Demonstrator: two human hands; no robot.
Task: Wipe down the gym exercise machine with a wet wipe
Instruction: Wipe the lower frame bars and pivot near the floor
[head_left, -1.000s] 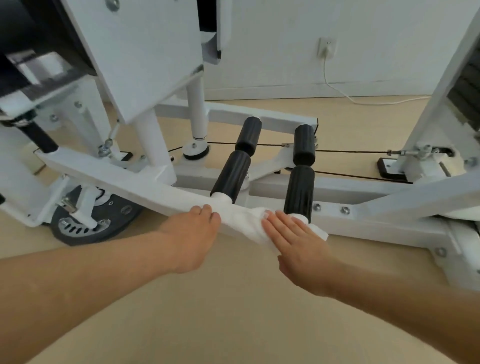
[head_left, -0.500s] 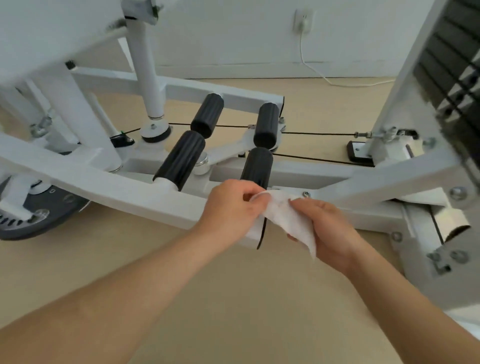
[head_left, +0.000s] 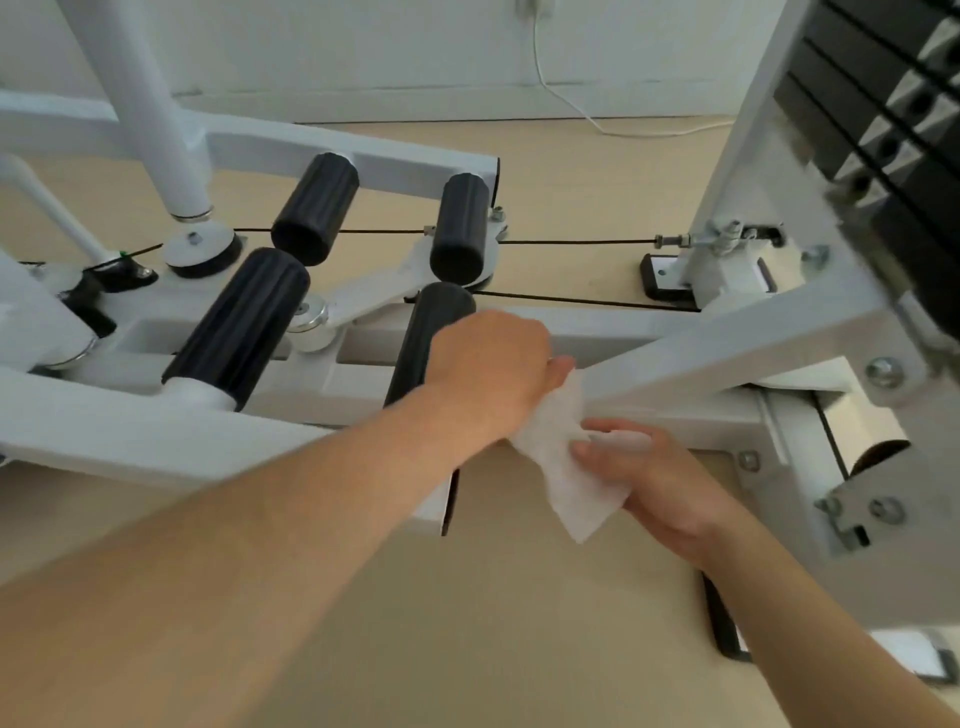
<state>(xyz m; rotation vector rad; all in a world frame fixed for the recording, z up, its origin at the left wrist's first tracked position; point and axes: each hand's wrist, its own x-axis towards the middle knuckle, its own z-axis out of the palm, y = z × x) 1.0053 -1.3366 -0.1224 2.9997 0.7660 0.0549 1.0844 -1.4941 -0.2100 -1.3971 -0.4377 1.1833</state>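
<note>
Two bare hands meet at the centre of the frame over a thin, crumpled white wet wipe; we see the sheet drawn into a loose, wrinkled band running from upper right to lower left between them. The left hand, reaching in from the lower left, is curled into a fist and grips the wipe's upper end between thumb and fingers; the right hand, coming from the lower right, pinches the sheet lower down with bent fingers, and one flat corner hangs free beneath it.

The wipe sits where a sloping beam of the white-painted steel gym machine frame meets the low horizontal rail, just right of centre; we cannot tell whether it is pressed to the metal or held just in front of it.

Four black ribbed cylindrical roller pads stand in pairs left of centre, the nearest one partly hidden behind the left wrist; a thin black cable runs across behind them; a black weight stack fills the upper right corner; a white cord trails on the pale beige floor at the top.
</note>
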